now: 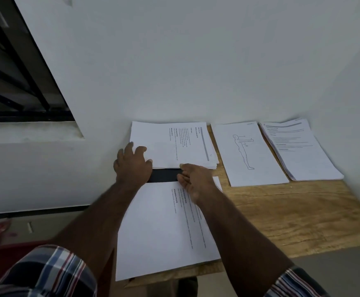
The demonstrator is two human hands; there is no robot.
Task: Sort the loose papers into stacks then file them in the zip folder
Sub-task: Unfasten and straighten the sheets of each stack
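1. White wall (196,61) rose behind a wooden table (292,211), with a dark barred window (14,71) set in the wall well to the left of the table.
2. Four paper piles lay on the table, placed here relative to the black zip folder (164,175), of which only a dark strip showed.
3. Just beyond the folder, against the wall, sat a thick stack of printed sheets (174,144); its near edge overlapped the folder.
4. On the near side of the folder lay a large text sheet (164,232), covering the rest of it and reaching the table's front edge.
5. To the right of the folder lay a pile topped by a line drawing of a standing figure (247,153), and further right a fanned stack of text pages (299,151) — the two piles just beside each other.
6. The left hand (132,166) rested on the thick stack's near left corner, fingers curled over the paper edge.
7. The right hand (194,181) reached to the stack's near edge above the folder strip, fingers loosely bent — whether it pinched anything, I could not tell.
8. Plaid sleeves (46,273) showed at the bottom.
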